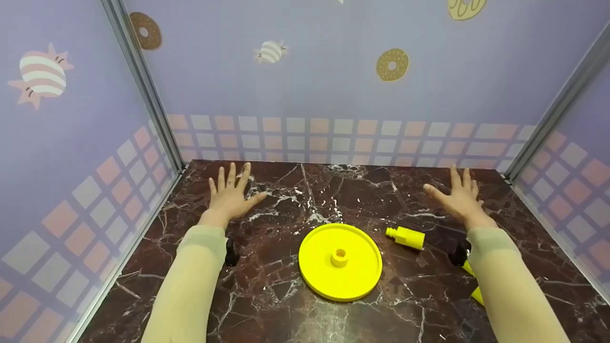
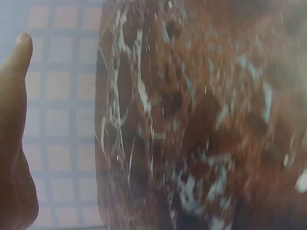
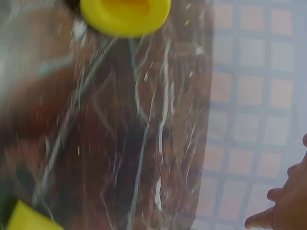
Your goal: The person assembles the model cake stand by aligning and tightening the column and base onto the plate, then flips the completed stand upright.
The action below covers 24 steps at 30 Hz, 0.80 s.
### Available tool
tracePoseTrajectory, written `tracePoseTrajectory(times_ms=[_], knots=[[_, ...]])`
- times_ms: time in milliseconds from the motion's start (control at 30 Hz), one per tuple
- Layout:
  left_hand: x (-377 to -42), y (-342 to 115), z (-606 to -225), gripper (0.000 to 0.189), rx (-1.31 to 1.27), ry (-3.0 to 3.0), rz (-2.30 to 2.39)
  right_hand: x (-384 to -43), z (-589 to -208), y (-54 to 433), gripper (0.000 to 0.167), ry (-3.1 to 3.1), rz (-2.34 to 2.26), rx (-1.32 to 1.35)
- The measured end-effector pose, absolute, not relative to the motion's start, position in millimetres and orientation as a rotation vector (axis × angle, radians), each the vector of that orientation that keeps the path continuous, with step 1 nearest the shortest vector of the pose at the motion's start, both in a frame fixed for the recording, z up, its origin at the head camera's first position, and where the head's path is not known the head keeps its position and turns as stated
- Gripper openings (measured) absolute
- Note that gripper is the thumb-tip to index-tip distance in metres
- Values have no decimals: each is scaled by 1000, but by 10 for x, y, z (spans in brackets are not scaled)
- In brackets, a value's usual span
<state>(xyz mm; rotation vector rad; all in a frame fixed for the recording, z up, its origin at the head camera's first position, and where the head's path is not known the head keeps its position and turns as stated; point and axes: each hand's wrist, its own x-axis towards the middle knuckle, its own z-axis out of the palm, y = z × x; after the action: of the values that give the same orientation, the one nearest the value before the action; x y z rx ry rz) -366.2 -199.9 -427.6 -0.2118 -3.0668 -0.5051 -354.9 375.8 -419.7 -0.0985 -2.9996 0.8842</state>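
My left hand (image 1: 230, 195) is spread with straight fingers over the far left of the marble-patterned table, holding nothing. Opposite it, my right hand (image 1: 461, 199) is likewise spread and bare, near the far right. Between the forearms lies a round yellow disc (image 1: 319, 271) with a raised rim and a short hollow hub in its middle. To its right, a yellow peg-like piece (image 1: 411, 238) with a ribbed narrow end lies on its side. More yellow pieces (image 1: 478, 295) show beside the right forearm, which partly hides them. In the left wrist view, the left hand (image 2: 13, 139) appears at the edge.
Purple panels (image 1: 329, 95) with a tile pattern and printed sweets enclose the table (image 1: 267, 305) at the back and both sides. Metal posts (image 1: 143, 85) stand at the back corners. A dark wrist device (image 1: 231, 252) sits on the left wrist.
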Motion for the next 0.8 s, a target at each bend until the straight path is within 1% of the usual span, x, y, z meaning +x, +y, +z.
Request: tracePoseTrajectory(times_ms=[233, 567, 667, 800], knots=[[-3527, -1787, -4411, 98, -353, -3016, -580, -3406, -4344, 3655, 101, -2857, 1129, -38], [-3203, -1386, -4652, 100, -527, -3003, -679, -3046, -4623, 3504, 86, -2709, 1468, -31], [-3094, -1266, -4721, 100, -569, -3020, -688, -2961, -4693, 3456, 81, -2697, 1522, 4], [-2947, -1136, -4809, 100, -631, -3041, -730, -2886, -4782, 3427, 79, -2713, 1551, 9]])
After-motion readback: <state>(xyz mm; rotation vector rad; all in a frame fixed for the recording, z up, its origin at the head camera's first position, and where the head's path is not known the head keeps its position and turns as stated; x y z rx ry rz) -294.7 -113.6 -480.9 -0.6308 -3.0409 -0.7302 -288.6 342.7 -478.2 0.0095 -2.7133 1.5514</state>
